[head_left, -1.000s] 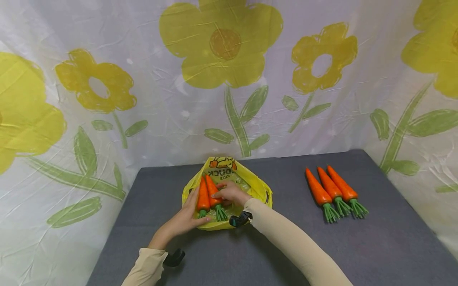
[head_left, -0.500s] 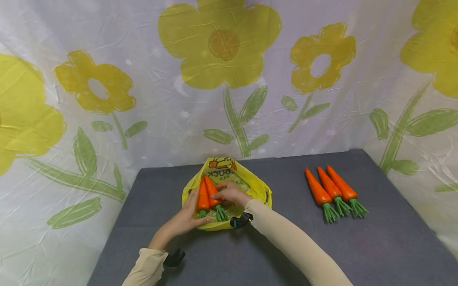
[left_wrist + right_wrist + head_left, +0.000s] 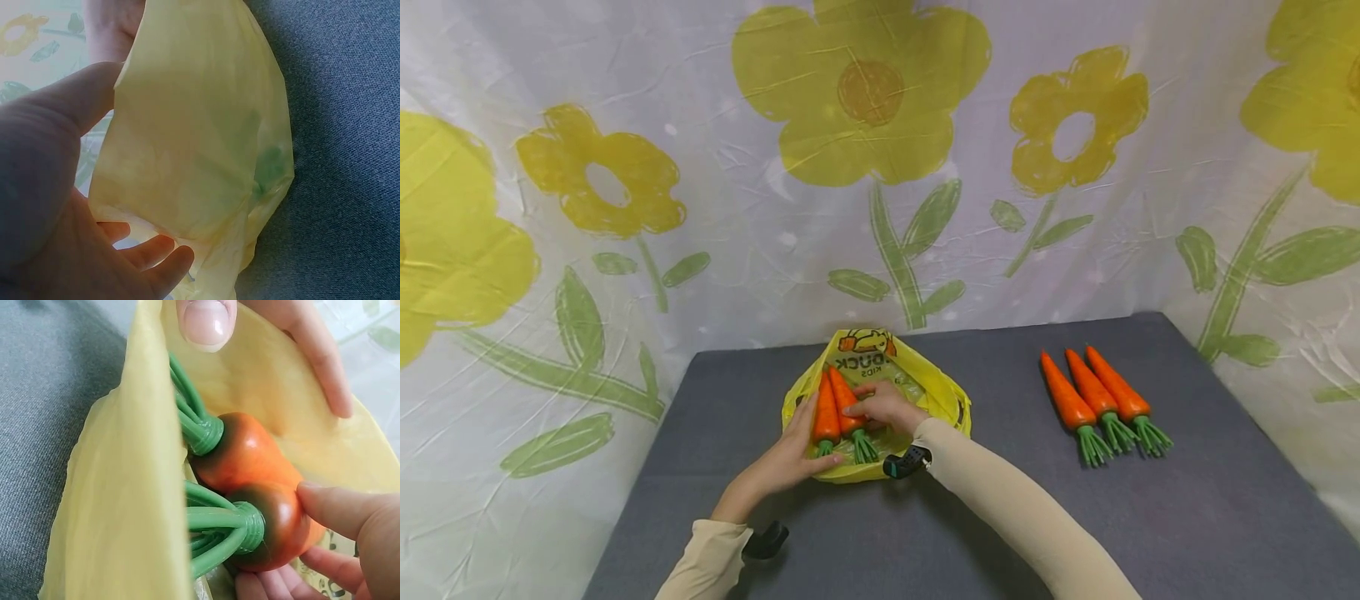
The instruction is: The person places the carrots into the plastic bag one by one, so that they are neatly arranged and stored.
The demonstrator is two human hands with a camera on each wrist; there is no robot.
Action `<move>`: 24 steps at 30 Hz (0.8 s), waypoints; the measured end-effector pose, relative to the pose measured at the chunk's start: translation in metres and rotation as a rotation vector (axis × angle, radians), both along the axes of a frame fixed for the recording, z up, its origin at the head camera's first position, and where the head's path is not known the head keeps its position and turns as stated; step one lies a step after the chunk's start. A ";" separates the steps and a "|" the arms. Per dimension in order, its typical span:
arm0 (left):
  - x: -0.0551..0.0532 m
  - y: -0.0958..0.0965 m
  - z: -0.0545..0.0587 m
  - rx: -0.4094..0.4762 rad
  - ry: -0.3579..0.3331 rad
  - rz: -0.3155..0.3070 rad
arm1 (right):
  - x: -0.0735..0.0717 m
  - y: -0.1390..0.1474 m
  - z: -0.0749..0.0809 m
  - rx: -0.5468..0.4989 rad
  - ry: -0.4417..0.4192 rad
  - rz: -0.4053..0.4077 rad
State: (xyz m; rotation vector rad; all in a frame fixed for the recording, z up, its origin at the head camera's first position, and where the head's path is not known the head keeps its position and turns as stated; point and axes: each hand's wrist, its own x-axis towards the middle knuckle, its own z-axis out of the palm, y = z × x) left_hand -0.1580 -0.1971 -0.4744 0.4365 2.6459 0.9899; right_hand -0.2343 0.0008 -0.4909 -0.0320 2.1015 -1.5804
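Observation:
A yellow plastic bag stands with its mouth spread wide, two toy carrots inside, their green tops toward the person. My right hand reaches into it. In the right wrist view its thumb and fingers hold the right-hand carrot near the thick end; the left-hand carrot lies against it. At the bag's left side, my left hand holds the plastic, thumb over the near rim, fingers along the side wall. In the left wrist view, the bag wall hides the carrots except for a green shadow.
Three more carrots lie side by side to the right on the grey tabletop. A flower-printed curtain surrounds the back and both sides. Black straps sit on the wrists.

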 end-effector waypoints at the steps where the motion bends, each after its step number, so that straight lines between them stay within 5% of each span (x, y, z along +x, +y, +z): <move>1: 0.000 0.000 0.000 0.001 0.004 -0.001 | 0.000 0.000 0.000 0.000 0.004 -0.002; 24: 0.001 0.001 0.001 0.000 -0.014 0.003 | 0.000 0.002 0.001 0.031 0.021 0.005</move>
